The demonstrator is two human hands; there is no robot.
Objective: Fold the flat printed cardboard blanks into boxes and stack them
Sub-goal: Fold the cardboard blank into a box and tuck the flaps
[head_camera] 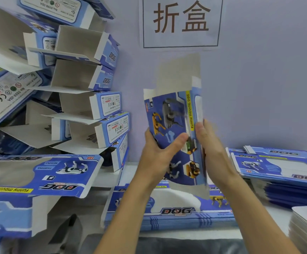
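Here the left hand (160, 149) and right hand (208, 143) each grip the printed blank (174, 125), held upright above the tabletop (275, 213). Squeezing opposite creases evenly should, I judge, pop it square for the box stack (86, 92).

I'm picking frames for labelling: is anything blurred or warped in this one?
Head view: the held blank and right hand are motion-smeared; the left hand is slightly sharper; the folded-box stack leans and curves from wide-angle distortion; the wall sign reads clearly; lighting is even.
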